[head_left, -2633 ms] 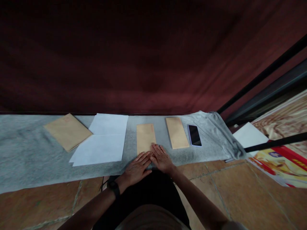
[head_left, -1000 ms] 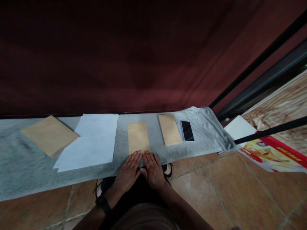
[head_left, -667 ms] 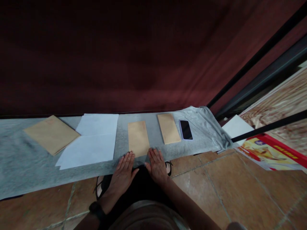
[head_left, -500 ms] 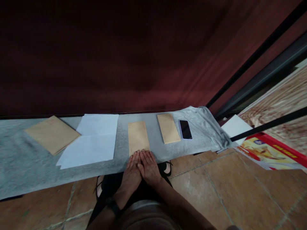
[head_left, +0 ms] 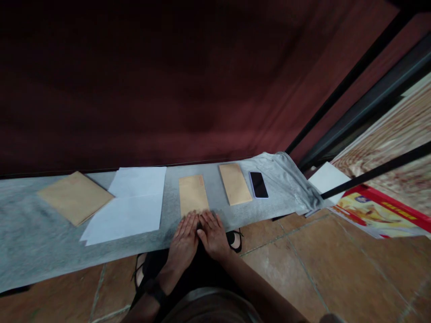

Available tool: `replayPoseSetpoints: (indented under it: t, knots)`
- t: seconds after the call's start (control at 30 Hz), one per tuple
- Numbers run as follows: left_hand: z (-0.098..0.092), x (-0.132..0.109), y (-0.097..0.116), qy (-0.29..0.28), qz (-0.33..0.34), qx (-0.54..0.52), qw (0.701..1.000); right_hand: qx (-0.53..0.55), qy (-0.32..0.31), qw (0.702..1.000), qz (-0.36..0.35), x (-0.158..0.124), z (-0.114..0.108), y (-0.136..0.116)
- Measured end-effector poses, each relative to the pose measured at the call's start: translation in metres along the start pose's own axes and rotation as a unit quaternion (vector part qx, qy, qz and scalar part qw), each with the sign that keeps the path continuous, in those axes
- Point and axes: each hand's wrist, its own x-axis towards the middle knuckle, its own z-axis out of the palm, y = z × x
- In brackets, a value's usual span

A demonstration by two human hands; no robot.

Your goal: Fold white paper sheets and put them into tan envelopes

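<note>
A brown paper envelope (head_left: 193,194) lies flat on the grey cloth in front of me, with small red print near its upper right corner. Flat on its near end rests my left hand (head_left: 184,237), fingers stretched out, a dark band on the wrist. My right hand (head_left: 213,235) lies beside it, also flat, its fingertips on the envelope's near edge and the cloth. Neither hand grips anything. To the right is a second brown envelope (head_left: 235,184). White paper sheets (head_left: 129,206) overlap on the left, partly under a stack of brown envelopes (head_left: 76,197).
A phone (head_left: 259,185) with a dark screen lies right of the second envelope. The grey cloth (head_left: 30,242) covers a long narrow table against a dark red curtain (head_left: 168,89). Black bars (head_left: 370,172) and a red-and-yellow box (head_left: 380,211) stand at the right, over a tiled floor (head_left: 296,260).
My hands have drawn slightly apart at the envelope's near end, both still flat. The view has shifted a little; the things on the cloth keep their places.
</note>
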Motion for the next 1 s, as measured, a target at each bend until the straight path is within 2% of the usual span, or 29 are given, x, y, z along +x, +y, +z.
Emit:
replayPoseSetpoints:
  t: [0.1, 0.2, 0.27, 0.4, 0.57, 0.73, 0.87, 0.93, 1.0]
  knots:
    - [0.008, 0.003, 0.001, -0.010, 0.010, -0.010, 1.000, -0.022, -0.008, 1.000, -0.019, 0.001, 0.006, 0.001]
    - [0.012, 0.004, -0.007, -0.028, 0.014, -0.006, 0.999, -0.037, -0.017, 0.999, -0.033, -0.005, 0.006, 0.011]
    - [0.013, 0.013, -0.013, -0.040, 0.019, -0.003, 0.999, -0.034, -0.021, 0.998, -0.039, -0.009, 0.004, 0.016]
    - [0.022, 0.060, -0.022, -0.068, 0.032, 0.001, 0.997, -0.023, -0.024, 0.999, -0.033, -0.010, -0.001, 0.017]
    - [0.034, 0.129, -0.032, -0.068, -0.029, 0.009, 0.997, -0.013, -0.045, 0.999, -0.026, -0.006, -0.006, 0.014]
    - [0.042, 0.170, -0.049, -0.063, -0.044, 0.005, 0.997, -0.011, -0.051, 0.998, -0.017, -0.004, -0.006, 0.014]
    - [0.045, 0.178, -0.050, -0.057, -0.062, 0.011, 0.996, -0.011, -0.047, 0.999, -0.016, -0.003, -0.005, 0.014]
    - [0.042, 0.167, -0.045, -0.059, -0.059, 0.020, 0.996, 0.000, -0.044, 0.999, -0.017, -0.004, -0.005, 0.014]
    - [0.036, 0.144, -0.038, -0.067, -0.044, 0.029, 0.996, 0.018, -0.034, 0.999, -0.011, -0.004, -0.004, 0.014]
